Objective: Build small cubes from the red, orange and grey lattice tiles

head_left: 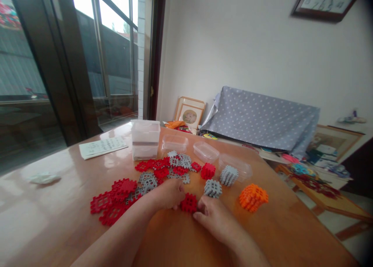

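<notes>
A small stack of red notched plastic tiles (189, 203) stands on the table between my two hands. My left hand (169, 192) is closed at its left side, fingers curled in, the fingertips partly hidden. My right hand (214, 214) grips the right side with thumb and bent fingers. Just beyond my right hand sits a grey tile stack (213, 188). Further back are a red stack (208, 170) and another grey stack (229, 175). An orange stack (253, 198) is to the right. Loose red tiles (112, 205) and grey tiles (148, 180) lie spread around my left arm.
Clear plastic trays (206, 152) and a stacked white box (145, 139) stand behind the tiles. A written-on paper pad (102, 147) and a crumpled tissue (43, 178) lie to the left. The table's right edge (305, 206) slopes past the orange stack.
</notes>
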